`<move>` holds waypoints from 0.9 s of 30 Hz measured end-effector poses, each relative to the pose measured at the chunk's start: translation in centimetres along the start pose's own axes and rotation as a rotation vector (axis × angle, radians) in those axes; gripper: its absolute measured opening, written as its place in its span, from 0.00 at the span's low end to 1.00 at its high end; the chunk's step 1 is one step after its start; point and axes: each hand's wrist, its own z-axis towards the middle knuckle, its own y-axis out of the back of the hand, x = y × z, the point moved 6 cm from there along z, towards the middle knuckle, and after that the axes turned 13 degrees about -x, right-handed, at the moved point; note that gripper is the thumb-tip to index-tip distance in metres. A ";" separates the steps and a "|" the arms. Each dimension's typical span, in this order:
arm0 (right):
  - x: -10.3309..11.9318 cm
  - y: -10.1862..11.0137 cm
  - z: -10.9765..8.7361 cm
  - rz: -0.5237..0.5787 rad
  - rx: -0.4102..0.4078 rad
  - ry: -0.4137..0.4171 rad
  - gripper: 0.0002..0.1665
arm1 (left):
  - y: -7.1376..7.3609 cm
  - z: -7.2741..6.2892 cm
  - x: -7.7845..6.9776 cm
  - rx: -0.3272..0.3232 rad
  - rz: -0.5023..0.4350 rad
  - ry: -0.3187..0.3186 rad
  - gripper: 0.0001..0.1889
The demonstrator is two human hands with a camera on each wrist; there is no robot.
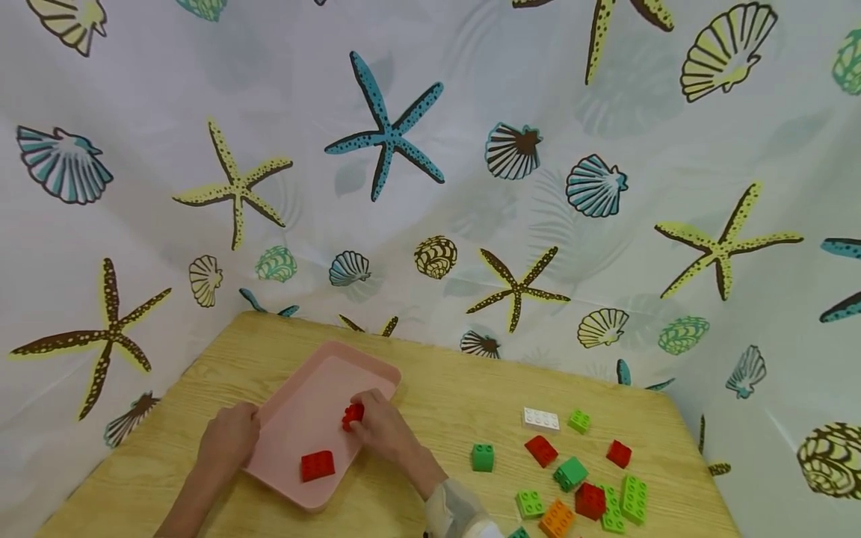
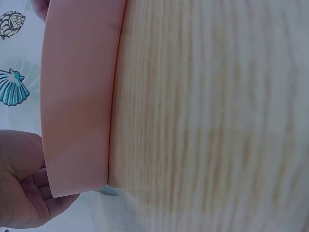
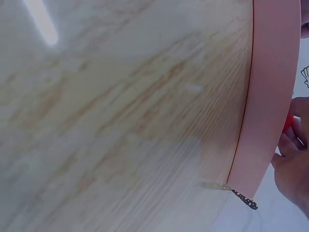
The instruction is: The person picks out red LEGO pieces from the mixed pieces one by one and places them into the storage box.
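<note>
On the left of the table lies a pink tray (image 1: 303,411). My left hand (image 1: 230,435) holds its left rim; in the left wrist view the fingers bend round the tray wall (image 2: 79,96). Inside the right part of the tray, my right hand (image 1: 382,427) pinches a red toy building brick (image 1: 352,415) with its studs facing left. Only a sliver of that red brick (image 3: 288,122) shows past the tray wall in the right wrist view. A second red brick (image 1: 318,465), with one rounded end, rests near the tray's front corner.
Loose bricks are spread over the right of the wooden table (image 1: 430,403): a white brick (image 1: 541,418), an orange brick (image 1: 557,518), a dark green brick (image 1: 482,457), a red brick (image 1: 590,501) and several others. A patterned cloth (image 1: 430,224) stands behind the table and along its sides.
</note>
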 end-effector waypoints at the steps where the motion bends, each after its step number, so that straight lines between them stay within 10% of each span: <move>1: 0.0 -0.1 0.0 -0.002 0.008 -0.008 0.19 | 0.0 0.0 0.0 -0.001 -0.001 -0.002 0.09; 27: -0.5 -0.1 1.0 -0.259 0.045 -0.015 0.12 | -0.3 -0.2 0.3 -0.031 -0.004 -0.029 0.10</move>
